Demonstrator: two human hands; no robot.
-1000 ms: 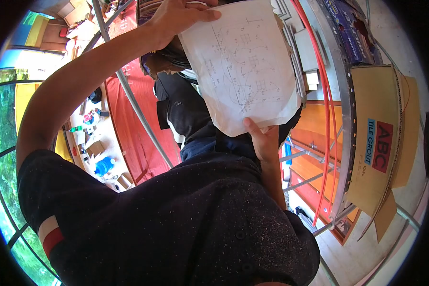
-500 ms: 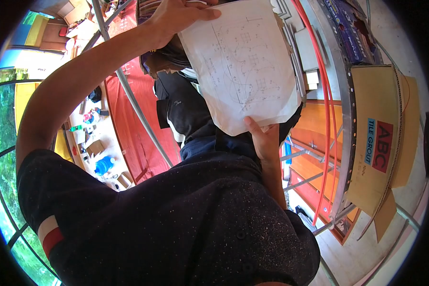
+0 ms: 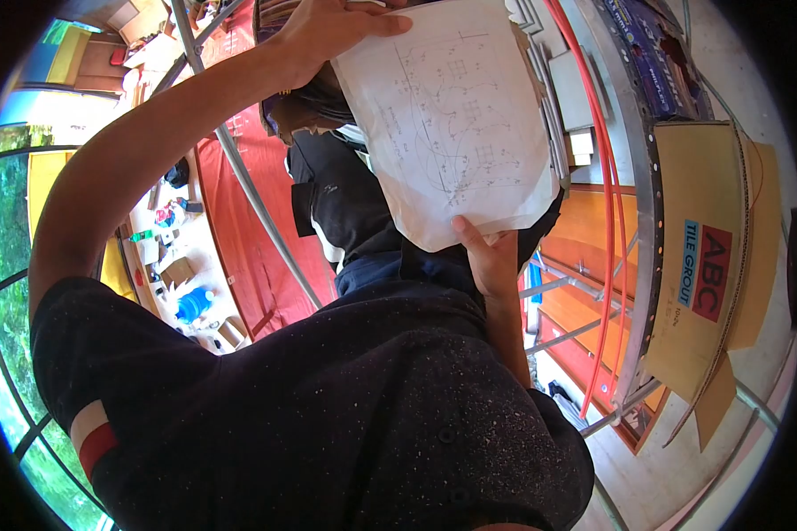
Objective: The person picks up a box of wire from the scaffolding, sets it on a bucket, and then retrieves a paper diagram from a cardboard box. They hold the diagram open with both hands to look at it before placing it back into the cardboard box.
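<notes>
A white sheet of paper point(image 3: 456, 124) with hand-drawn pencil or pen sketches and small notes lies tilted above my lap. At its upper left edge, my left hand point(image 3: 341, 31) is closed on the sheet, thumb on top and the other fingers partly hidden. My right hand point(image 3: 491, 257) pinches the lower edge, its thumb on the drawn side and its fingers behind the paper. The paper's corners look worn and bent. Under it, dark trousers point(image 3: 354, 195) show.
A cardboard box marked "ABC TILE GROUT" point(image 3: 695, 248) stands at the right, beside a purple box point(image 3: 655, 62). Red cables point(image 3: 604, 177) hang along a perforated metal edge. Scaffold tubes point(image 3: 248, 177) cross at left. Far below are cluttered items, including a blue container point(image 3: 193, 305).
</notes>
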